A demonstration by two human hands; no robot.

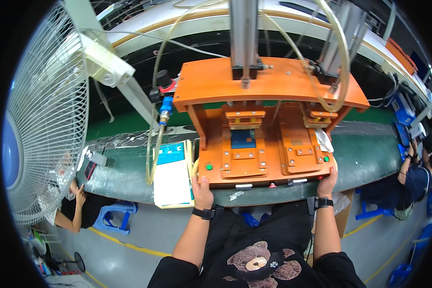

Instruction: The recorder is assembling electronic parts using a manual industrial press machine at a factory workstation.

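Presently: left hand (203, 193) and right hand (327, 182), at front corners of orange press (272, 156); grip closure indeterminable. Possible hazard: crushing, should either stray beneath dropping upper plates (245, 114).

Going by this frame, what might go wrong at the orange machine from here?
First, the left hand and right hand are close to the green buttons on the orange machine, so one could be bumped by accident. Second, the white piece beside the right-hand plate might get caught. Third, the hose loop hanging by the stack of sheets may snag.
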